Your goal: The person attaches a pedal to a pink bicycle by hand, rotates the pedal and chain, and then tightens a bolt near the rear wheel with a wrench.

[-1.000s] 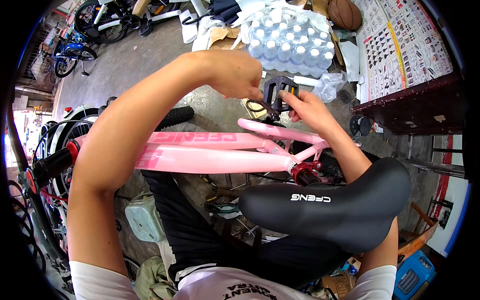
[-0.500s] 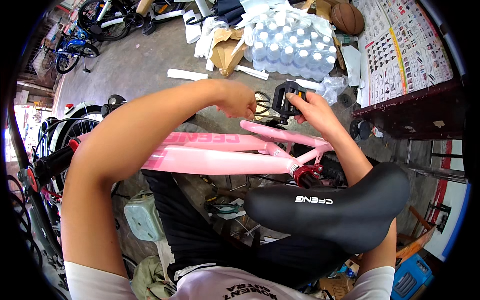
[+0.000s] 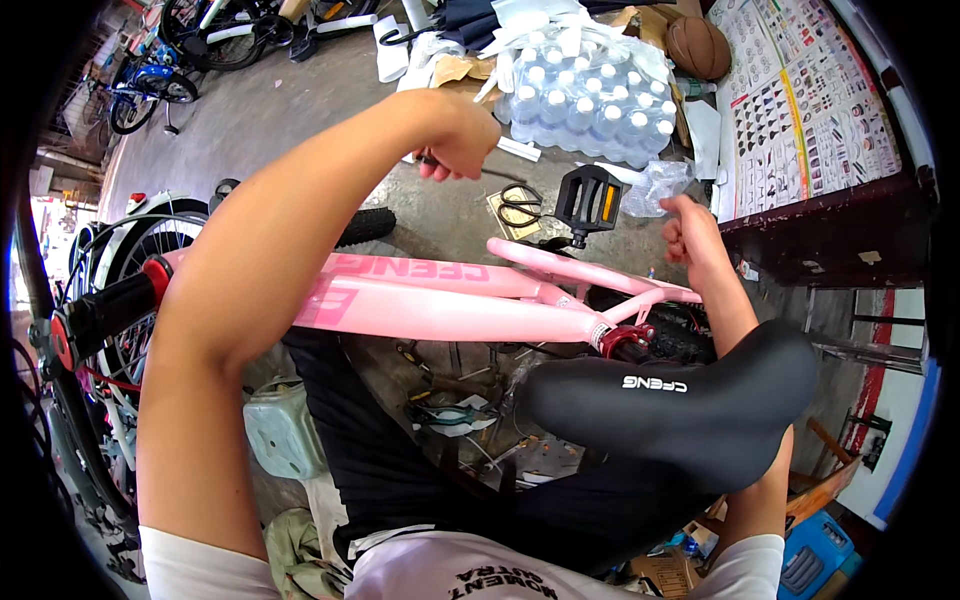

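Observation:
My left hand [image 3: 450,145] is closed on a thin dark tool [image 3: 497,172], which points right, toward the black pedal with an amber reflector [image 3: 582,200]. The pedal stands above the pink bicycle frame [image 3: 440,315] on its crank side. My right hand [image 3: 690,240] is just right of the pedal, index finger extended and the others loosely curled, holding nothing. Black-handled scissors [image 3: 518,208] lie on the floor left of the pedal. Below my hands, a black saddle [image 3: 665,415] covers part of my right forearm.
Wrapped water bottles [image 3: 590,105], crumpled plastic [image 3: 655,190] and a basketball [image 3: 697,48] are beyond the frame. A dark cabinet with a chart [image 3: 785,240] stands right. Other bicycles [image 3: 150,85] are upper left; loose tools [image 3: 455,418] lie below the frame.
My right hand has let go of the pedal and moved right. My left hand has moved up and away from the pedal with the tool, after dipping lower half a second ago.

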{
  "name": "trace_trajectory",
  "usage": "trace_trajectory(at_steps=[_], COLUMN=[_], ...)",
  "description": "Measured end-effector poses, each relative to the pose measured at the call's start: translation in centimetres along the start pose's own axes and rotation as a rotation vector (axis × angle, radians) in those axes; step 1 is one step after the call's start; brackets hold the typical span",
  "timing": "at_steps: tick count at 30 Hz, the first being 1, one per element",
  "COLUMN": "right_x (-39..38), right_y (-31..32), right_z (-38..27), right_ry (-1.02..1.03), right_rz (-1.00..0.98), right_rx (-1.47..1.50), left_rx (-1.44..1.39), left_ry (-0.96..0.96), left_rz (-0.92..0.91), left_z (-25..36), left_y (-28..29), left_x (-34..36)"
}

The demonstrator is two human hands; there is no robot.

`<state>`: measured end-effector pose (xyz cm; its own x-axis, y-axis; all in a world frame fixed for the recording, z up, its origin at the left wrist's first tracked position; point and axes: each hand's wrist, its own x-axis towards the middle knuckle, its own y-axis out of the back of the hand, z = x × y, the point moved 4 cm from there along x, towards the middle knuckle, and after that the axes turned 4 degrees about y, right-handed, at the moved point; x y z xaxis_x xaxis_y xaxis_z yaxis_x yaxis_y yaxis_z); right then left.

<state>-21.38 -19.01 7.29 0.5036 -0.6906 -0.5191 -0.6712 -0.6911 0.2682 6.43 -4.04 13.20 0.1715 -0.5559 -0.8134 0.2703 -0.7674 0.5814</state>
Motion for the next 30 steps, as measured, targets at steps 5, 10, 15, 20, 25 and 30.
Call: trace_trajectory(at_steps=[5,10,15,20,25,30], right_x=[-8.0,-2.0,0.2,-0.6,-2.4,0.3], right_y=[-6.5,2.3,-0.3,-1.2,-2.1,0.1], right_z=[-7.4,-2.9,1.5,1.4,-4.2,-0.1], right_ry=[0.312,0.293,0.154,0.005,0.206,-0.012], right_rz=[-0.594,0.033,-0.076,-0.063,-0.500,-0.170], right_rx=[0.113,0.121,-0.128,-0.046,0.566,0.446], left_rx=[-0.042,0.011,0.014,0.010,0.000,0.020], left_ry=[0.093,0.019,0.050,0.032,0.035,0.009], left_rz=[-0.030,-0.025,-0.027,-0.037,-0.041,-0.064], left_z=[-2.4,-0.7,-0.8,-0.4,-0.6,-0.3], left_y=[-0.3,-0.5,-0.9,-0.9,-0.9,-1.0], left_x=[1.0,0.2,0.3,0.7,0.6,0.7])
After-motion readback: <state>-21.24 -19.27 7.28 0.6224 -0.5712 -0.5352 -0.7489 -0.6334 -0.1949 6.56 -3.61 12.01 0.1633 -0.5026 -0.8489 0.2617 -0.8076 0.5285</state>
